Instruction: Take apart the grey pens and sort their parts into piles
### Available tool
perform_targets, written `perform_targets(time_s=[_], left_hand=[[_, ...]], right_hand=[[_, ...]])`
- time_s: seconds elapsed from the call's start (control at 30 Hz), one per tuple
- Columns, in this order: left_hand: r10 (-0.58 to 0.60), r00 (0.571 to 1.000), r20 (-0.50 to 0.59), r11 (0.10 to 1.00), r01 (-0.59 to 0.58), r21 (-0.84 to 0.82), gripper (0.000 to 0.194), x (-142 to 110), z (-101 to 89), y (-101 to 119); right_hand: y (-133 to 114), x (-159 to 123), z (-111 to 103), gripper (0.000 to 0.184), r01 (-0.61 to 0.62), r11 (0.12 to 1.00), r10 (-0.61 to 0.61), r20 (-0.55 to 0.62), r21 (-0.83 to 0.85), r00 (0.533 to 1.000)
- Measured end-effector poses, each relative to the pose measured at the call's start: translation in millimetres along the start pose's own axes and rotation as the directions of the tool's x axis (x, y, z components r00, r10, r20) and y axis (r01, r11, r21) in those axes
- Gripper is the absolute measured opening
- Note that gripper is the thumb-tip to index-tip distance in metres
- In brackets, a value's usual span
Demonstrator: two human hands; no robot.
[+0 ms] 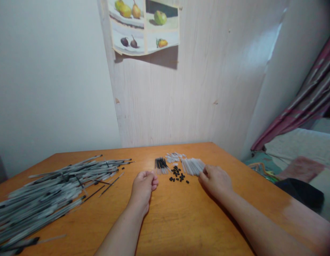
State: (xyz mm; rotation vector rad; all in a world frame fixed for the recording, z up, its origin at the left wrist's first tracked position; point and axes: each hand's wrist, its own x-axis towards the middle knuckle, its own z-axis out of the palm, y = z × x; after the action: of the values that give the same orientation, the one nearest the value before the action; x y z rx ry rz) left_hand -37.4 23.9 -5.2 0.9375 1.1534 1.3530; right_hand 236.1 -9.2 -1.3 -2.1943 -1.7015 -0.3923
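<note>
Clear tubes (191, 166): one batch, laid side by side near the far edge of the desk (170, 222), right of centre.
Right hand (217, 180): at the batch's right end, palm down, fingers bent and touching or just beside the endmost tubes; whether they grasp one, cannot tell.
Caps (177, 171): black, short, a loose scatter between the tubes and the rods; a few strays on the near side.
Rods (161, 163): dark, thin, with pale lower ends, a small row left of the caps.
Clear bits (174, 156): small, one cluster behind the caps.
Left hand (144, 184): near side of the rods, fingers curled inward, thumb against the forefinger; anything pinched there too small to tell.
Pens (51, 190): long, grey and clear with black parts, one large heap over the left of the desk, some lying apart at its right edge.
Fruit pictures (145, 28): four on one sheet, fixed to the wall (167, 103), lower edge curling away.
Curtain (295, 96): pinkish red, striped, far right.
</note>
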Motion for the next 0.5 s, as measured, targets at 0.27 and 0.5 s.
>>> perform_targets(time_s=[0.27,0.5], left_hand=[[0.001,1.000,0.009,1.000,-0.001,0.013,0.024,0.3,0.6,-2.0],[0.004,1.000,0.015,1.000,-0.005,0.011,0.024,1.8,0.5,-2.2]], right_hand=[[3.5,1.1,5.0,0.025,0.036,0.999,-0.037,-0.014,-0.013,0.999],[5.5,2.4,7.0,0.028,0.045,0.999,-0.045,0.017,0.001,0.999]])
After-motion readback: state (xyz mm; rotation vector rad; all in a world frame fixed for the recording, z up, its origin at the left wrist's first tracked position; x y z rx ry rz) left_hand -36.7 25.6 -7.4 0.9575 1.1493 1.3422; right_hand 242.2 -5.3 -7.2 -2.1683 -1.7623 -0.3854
